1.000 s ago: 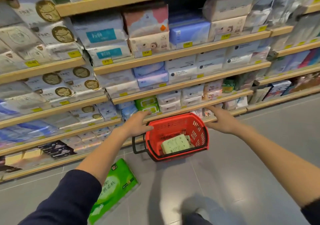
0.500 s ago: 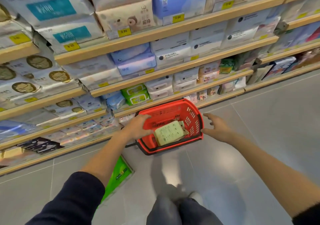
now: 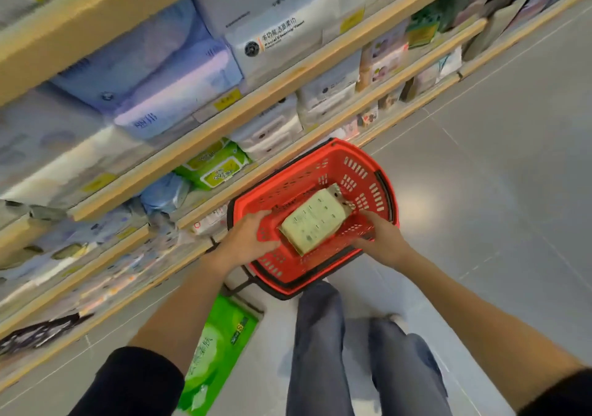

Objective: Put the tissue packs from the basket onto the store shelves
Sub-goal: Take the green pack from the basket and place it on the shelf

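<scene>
At the bottom of the frame two legs in blue jeans (image 3: 323, 351) stood on the grey floor (image 3: 496, 191), and one large green tissue pack (image 3: 217, 348) lay flat on the floor at lower centre-left, partly under the left forearm. Above the knees sat one red basket (image 3: 352, 172) on the floor, just beside the lowest shelf. One pale green tissue pack (image 3: 312, 220) lay inside it, tilted. Both hands reached into the basket. The left hand (image 3: 248, 239) rested on the inner left wall, its grip apart and fingers spread, close to the pack's left end; whether it touched the pack was unclear. The right hand (image 3: 381, 239) was at the pack's right side, fingers loosely curled and apart, clamped on nothing visible. Beyond, four wooden shelves (image 3: 288, 85) ran diagonally across the upper left, stocked with many white, blue and green packs, too blurred to count.
</scene>
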